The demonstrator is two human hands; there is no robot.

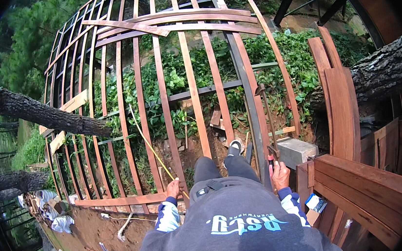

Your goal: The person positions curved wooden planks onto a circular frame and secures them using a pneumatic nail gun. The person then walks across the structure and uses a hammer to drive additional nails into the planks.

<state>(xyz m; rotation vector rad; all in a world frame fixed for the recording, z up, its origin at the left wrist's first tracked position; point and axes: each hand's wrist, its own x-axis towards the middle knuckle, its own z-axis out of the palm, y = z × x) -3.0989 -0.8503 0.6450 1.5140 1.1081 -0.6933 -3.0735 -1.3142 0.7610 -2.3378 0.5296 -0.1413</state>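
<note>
My left hand (173, 189) is closed on a long, thin yellow strip that looks like a tape measure blade (153, 151). The strip slants up and away to the left across the wooden slats (161, 80). On the right, my right hand (279, 175) is closed around the lower end of a bar clamp (268, 118) with a red handle part. The clamp's long bar points away from me, beside a dark metal beam (249, 101). Both of my legs stand among the slats, and one shoe (235, 146) shows.
Loose boards (175, 19) lie across the slats at the far side. Tree trunks (37, 109) reach in from the left. A grey concrete block (299, 151) and stacked planks (363, 182) stand close on my right. Leafy plants (176, 76) and soil lie below the frame's gaps.
</note>
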